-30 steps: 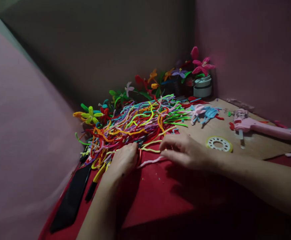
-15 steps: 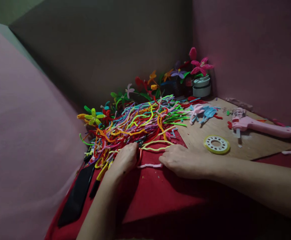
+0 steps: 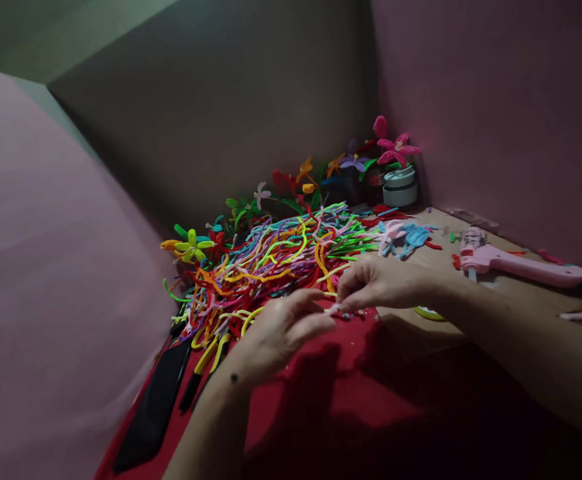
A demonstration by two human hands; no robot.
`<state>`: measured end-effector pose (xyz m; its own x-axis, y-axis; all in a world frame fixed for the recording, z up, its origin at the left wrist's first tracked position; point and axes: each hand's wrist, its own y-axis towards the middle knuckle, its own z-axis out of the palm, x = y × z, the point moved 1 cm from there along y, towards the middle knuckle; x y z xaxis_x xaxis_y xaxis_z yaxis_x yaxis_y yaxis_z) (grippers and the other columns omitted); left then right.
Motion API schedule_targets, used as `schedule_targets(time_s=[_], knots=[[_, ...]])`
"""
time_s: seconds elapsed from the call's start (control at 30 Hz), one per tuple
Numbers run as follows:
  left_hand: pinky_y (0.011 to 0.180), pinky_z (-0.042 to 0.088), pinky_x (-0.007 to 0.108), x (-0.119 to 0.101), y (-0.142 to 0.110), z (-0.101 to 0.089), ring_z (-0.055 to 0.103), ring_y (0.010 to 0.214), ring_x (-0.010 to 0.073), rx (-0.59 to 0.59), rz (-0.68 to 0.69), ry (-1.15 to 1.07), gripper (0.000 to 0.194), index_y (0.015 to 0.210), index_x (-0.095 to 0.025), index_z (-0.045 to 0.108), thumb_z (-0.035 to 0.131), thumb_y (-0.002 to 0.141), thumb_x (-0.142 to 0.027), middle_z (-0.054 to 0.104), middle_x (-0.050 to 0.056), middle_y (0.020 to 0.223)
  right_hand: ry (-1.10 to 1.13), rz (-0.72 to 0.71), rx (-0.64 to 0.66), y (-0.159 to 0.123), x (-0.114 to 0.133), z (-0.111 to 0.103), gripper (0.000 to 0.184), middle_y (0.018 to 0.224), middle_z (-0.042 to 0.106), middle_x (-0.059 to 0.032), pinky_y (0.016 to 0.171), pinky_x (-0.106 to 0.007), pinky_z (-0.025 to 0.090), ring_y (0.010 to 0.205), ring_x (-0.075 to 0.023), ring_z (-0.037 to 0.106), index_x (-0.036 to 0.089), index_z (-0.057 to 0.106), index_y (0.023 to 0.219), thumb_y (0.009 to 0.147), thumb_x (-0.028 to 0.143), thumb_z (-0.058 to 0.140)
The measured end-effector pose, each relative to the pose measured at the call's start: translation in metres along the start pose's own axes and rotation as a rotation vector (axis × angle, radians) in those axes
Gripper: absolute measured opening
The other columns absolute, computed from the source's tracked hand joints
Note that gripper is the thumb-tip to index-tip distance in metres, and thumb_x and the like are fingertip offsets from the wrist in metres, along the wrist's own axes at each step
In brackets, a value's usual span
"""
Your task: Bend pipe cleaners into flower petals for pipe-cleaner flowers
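My left hand (image 3: pixel 281 330) and my right hand (image 3: pixel 385 283) meet fingertip to fingertip just above the red cloth (image 3: pixel 331 393). Both are closed in a pinch on a short pale pink pipe cleaner (image 3: pixel 334 309), of which only a small bit shows between the fingers. Right behind the hands lies a big tangled pile of pipe cleaners (image 3: pixel 275 257) in many colours.
Finished pipe-cleaner flowers (image 3: pixel 395 145) stand along the back corner beside a round grey container (image 3: pixel 399 188). A pink glue gun (image 3: pixel 515 264) lies on the wooden board (image 3: pixel 501 297) at right. A tape ring (image 3: pixel 428 312) peeks from under my right wrist. A flat black object (image 3: pixel 153 407) lies at front left.
Both hands have lifted off the cloth and come together. The pale pink pipe cleaner that lay between them is now pinched in their fingertips. My right wrist now covers most of the tape ring.
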<state>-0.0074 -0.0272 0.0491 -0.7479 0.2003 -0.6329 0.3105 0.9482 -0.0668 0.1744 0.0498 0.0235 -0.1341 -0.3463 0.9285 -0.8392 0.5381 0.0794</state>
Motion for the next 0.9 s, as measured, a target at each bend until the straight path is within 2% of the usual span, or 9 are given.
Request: schedule_targets(time_s=[0.03, 0.07, 0.13, 0.23, 0.3, 0.4, 0.5, 0.77, 0.9], knots=[[0.062, 0.038, 0.02, -0.006, 0.0, 0.007, 0.051, 0.067, 0.0118, 0.035, 0.014, -0.02, 0.022, 0.089, -0.019, 0.059, 0.052, 0.078, -0.036, 0.059, -0.001, 0.074, 0.092, -0.015, -0.1, 0.003, -0.002, 0.0, 0.014, 0.051, 0.051, 0.0026, 0.043, -0.018, 0.028, 0.045, -0.0048, 0.04, 0.01, 0.067, 0.071, 0.068, 0.023, 0.064], [0.057, 0.035, 0.02, -0.01, 0.0, 0.013, 0.045, 0.059, 0.0098, -0.014, -0.001, -0.04, 0.02, 0.075, -0.017, 0.058, 0.05, 0.08, -0.035, 0.052, -0.002, 0.064, 0.223, -0.039, -0.203, 0.005, -0.005, -0.001, 0.014, 0.05, 0.051, 0.0031, 0.042, -0.018, 0.027, 0.044, -0.0045, 0.039, 0.011, 0.067, 0.075, 0.069, 0.024, 0.065], [0.049, 0.028, 0.019, -0.01, 0.003, 0.021, 0.034, 0.051, 0.0075, -0.126, -0.039, -0.145, 0.027, 0.063, -0.016, 0.05, 0.046, 0.081, -0.036, 0.039, -0.005, 0.055, 0.553, -0.116, -0.358, 0.009, -0.009, -0.002, 0.015, 0.051, 0.051, 0.0036, 0.043, -0.018, 0.03, 0.044, -0.0045, 0.041, 0.013, 0.066, 0.08, 0.07, 0.024, 0.064], [0.045, 0.022, 0.019, -0.003, 0.01, 0.024, 0.026, 0.049, 0.0067, -0.159, -0.079, -0.288, 0.029, 0.065, -0.016, 0.048, 0.042, 0.083, -0.039, 0.033, -0.006, 0.054, 0.996, -0.198, -0.421, 0.014, -0.016, 0.0, 0.012, 0.061, 0.056, 0.0015, 0.053, -0.018, 0.039, 0.054, -0.0057, 0.049, 0.015, 0.065, 0.082, 0.073, 0.022, 0.063], [0.046, 0.022, 0.019, -0.001, 0.014, 0.024, 0.027, 0.049, 0.0069, -0.154, -0.07, -0.273, 0.029, 0.065, -0.016, 0.047, 0.041, 0.083, -0.038, 0.033, -0.005, 0.055, 1.139, -0.167, -0.404, 0.017, -0.02, 0.005, 0.009, 0.064, 0.056, 0.0006, 0.056, -0.019, 0.041, 0.056, -0.0063, 0.05, 0.014, 0.064, 0.078, 0.073, 0.021, 0.063], [0.049, 0.024, 0.02, 0.002, 0.021, 0.025, 0.029, 0.053, 0.0079, -0.198, -0.014, -0.166, 0.029, 0.063, -0.016, 0.045, 0.041, 0.084, -0.037, 0.033, -0.005, 0.057, 1.192, -0.105, -0.381, 0.021, -0.023, 0.011, 0.011, 0.064, 0.056, -0.0008, 0.057, -0.022, 0.043, 0.059, -0.009, 0.051, 0.013, 0.064, 0.078, 0.074, 0.024, 0.062], [0.052, 0.027, 0.02, 0.004, 0.026, 0.03, 0.032, 0.055, 0.0089, -0.22, 0.012, -0.082, 0.029, 0.064, -0.017, 0.046, 0.04, 0.084, -0.036, 0.037, -0.004, 0.058, 1.245, -0.122, -0.49, 0.021, -0.02, 0.012, 0.01, 0.068, 0.059, -0.0024, 0.062, -0.024, 0.045, 0.066, -0.0107, 0.055, 0.013, 0.062, 0.076, 0.078, 0.02, 0.057], [0.054, 0.028, 0.022, 0.014, 0.024, 0.042, 0.04, 0.053, 0.0106, -0.251, 0.037, 0.188, 0.027, 0.077, -0.02, 0.056, 0.035, 0.087, -0.034, 0.051, -0.001, 0.061, 1.245, -0.131, -0.518, 0.017, -0.017, 0.004, 0.025, 0.049, 0.048, 0.0019, 0.063, -0.029, 0.046, 0.049, -0.0093, 0.046, 0.015, 0.05, 0.058, 0.082, 0.02, 0.047], [0.056, 0.03, 0.021, 0.019, 0.024, 0.044, 0.043, 0.056, 0.0111, -0.174, 0.081, 0.109, 0.027, 0.073, -0.019, 0.058, 0.036, 0.085, -0.029, 0.053, -0.001, 0.061, 1.313, -0.04, -0.55, 0.019, -0.022, 0.0, 0.027, 0.043, 0.041, 0.0028, 0.054, -0.026, 0.043, 0.042, -0.0088, 0.04, 0.016, 0.042, 0.054, 0.081, 0.015, 0.043]])
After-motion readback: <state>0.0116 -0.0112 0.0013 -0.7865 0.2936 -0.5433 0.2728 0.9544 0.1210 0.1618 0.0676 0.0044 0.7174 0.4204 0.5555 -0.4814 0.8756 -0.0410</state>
